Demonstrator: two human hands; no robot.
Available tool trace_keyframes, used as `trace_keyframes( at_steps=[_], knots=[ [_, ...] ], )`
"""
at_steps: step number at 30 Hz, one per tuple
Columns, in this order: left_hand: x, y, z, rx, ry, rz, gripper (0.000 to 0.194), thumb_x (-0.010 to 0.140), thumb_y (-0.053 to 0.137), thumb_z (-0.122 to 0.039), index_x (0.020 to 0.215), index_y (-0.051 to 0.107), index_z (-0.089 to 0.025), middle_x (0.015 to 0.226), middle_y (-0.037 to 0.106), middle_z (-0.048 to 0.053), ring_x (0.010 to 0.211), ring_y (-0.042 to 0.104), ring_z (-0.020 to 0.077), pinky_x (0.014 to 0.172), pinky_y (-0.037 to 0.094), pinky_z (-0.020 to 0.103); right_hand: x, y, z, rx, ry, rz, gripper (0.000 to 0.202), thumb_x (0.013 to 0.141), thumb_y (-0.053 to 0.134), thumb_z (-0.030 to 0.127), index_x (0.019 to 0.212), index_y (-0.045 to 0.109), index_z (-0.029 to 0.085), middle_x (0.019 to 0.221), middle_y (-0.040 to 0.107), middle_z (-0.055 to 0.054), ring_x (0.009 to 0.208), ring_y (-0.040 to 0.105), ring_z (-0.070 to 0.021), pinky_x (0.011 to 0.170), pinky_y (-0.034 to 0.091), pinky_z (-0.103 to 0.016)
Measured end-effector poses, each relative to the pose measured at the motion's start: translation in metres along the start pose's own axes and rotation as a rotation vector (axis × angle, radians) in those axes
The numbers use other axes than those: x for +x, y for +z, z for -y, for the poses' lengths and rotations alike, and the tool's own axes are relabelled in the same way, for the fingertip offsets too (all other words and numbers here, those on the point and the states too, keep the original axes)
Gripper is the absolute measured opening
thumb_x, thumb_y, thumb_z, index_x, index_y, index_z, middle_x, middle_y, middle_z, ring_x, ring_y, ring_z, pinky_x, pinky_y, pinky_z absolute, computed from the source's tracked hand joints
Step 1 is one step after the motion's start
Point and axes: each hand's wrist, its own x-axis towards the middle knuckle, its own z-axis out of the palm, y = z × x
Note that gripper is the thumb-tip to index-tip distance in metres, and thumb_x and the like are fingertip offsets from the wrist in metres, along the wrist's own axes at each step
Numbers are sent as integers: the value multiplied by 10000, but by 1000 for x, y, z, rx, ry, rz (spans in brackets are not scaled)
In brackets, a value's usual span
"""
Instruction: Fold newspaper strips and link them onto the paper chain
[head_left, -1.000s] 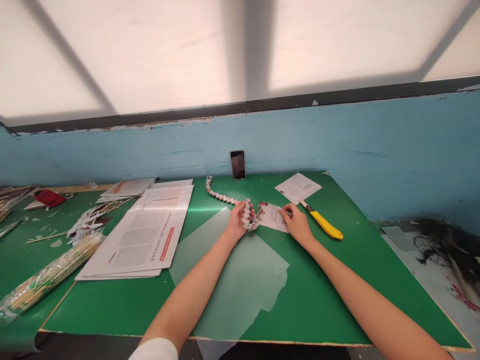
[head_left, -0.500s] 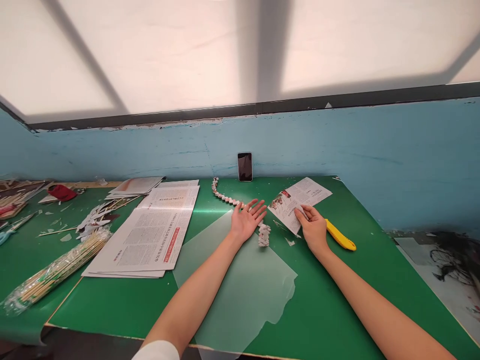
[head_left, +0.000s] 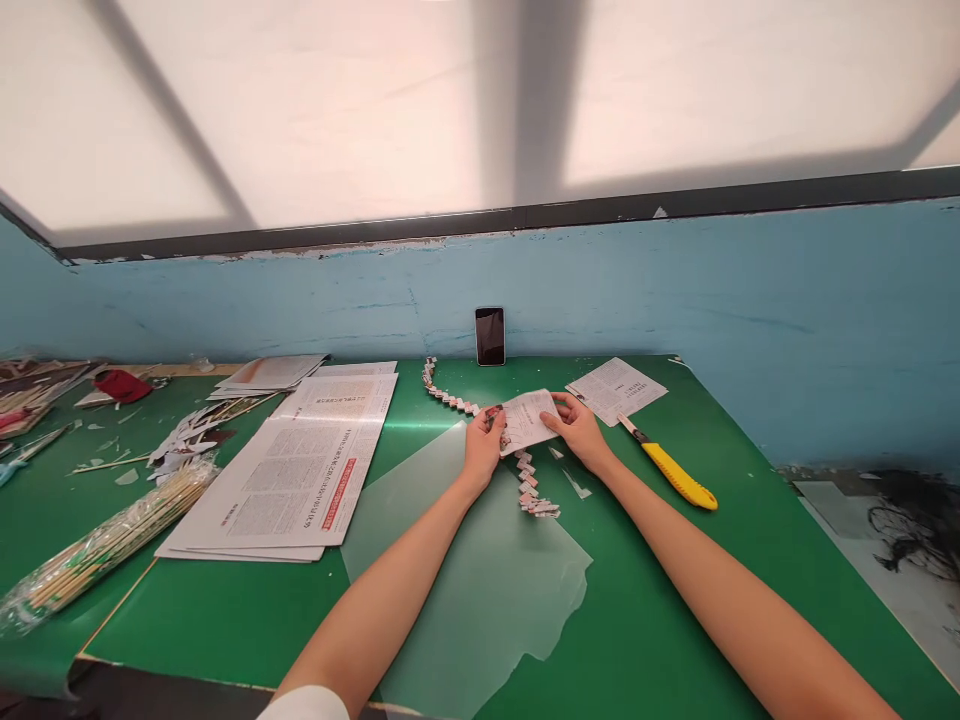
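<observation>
Between my two hands is a small printed piece of newspaper (head_left: 529,420), raised over the table. My left hand (head_left: 484,445) grips its left edge, fingers closed on it. At the right edge my right hand (head_left: 581,430) pinches the same piece. Below the paper, a zigzag chain of folded paper (head_left: 529,488) lies on the green table; its far part curves back toward the wall, and the paper and my left hand hide its middle. Another newspaper piece (head_left: 619,388) lies to the right, with the blade of a yellow utility knife (head_left: 679,475) by its near edge.
A translucent sheet (head_left: 472,580) lies under my left forearm. Large newspaper sheets (head_left: 300,470), bagged bamboo sticks (head_left: 112,545) and paper scraps (head_left: 191,435) are on the left. A phone (head_left: 490,336) leans against the blue wall. The table's right edge (head_left: 817,530) slants past my right arm.
My right hand has brought the newspaper piece leftward, off the other piece. My left hand, open before, has closed on its left edge. The knife's blade is now uncovered.
</observation>
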Motion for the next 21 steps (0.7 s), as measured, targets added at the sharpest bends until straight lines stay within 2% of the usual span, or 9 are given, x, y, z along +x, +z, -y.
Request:
trace_keyframes(
  at_steps=[3, 6, 8, 11, 17, 21],
  knots=[
    [1, -1, 0, -52, 20, -28, 497, 767, 772, -599, 987, 652, -169, 833, 689, 23, 674, 611, 121, 611, 499, 228, -4, -2, 0, -8, 25, 98, 394, 807, 774, 541, 992, 690, 204, 751, 686, -13, 547, 538, -143, 544, 437, -283],
    [-1, 1, -2, -20, -43, 53, 511, 785, 759, -602, 1026, 623, -172, 729, 646, -8, 511, 509, 87, 472, 416, 210, -5, -4, 1, -2, 30, 66, 375, 821, 760, 557, 863, 677, 193, 598, 597, 29, 470, 443, -109, 502, 374, -268],
    [-3, 1, -3, 9, -68, 139, 512, 769, 783, -587, 1012, 600, -174, 641, 585, -39, 440, 438, 74, 407, 332, 203, -4, -4, 1, 31, 48, 67, 398, 816, 755, 577, 860, 667, 190, 608, 619, 18, 465, 452, -110, 490, 376, -268],
    [-4, -1, -4, 10, -86, 229, 506, 761, 797, -568, 994, 591, -168, 618, 549, -48, 433, 404, 60, 397, 278, 195, -1, -4, 0, 83, 75, 78, 430, 819, 724, 607, 887, 669, 187, 627, 656, -8, 459, 474, -122, 461, 383, -271],
    [-2, -4, -9, -76, -127, 252, 477, 735, 829, -455, 1047, 606, -172, 691, 573, -37, 463, 381, 42, 414, 222, 184, -2, -7, 3, 151, 166, 63, 400, 796, 713, 519, 1050, 651, 217, 606, 669, 11, 392, 502, -139, 404, 334, -256],
    [-3, -5, -13, -128, -157, 278, 201, 724, 735, -283, 855, 632, -171, 601, 513, -42, 436, 387, 49, 425, 190, 192, -2, -6, 4, 158, 187, 41, 218, 817, 622, 436, 845, 600, 221, 576, 646, 10, 385, 510, -135, 399, 312, -243]
  ],
)
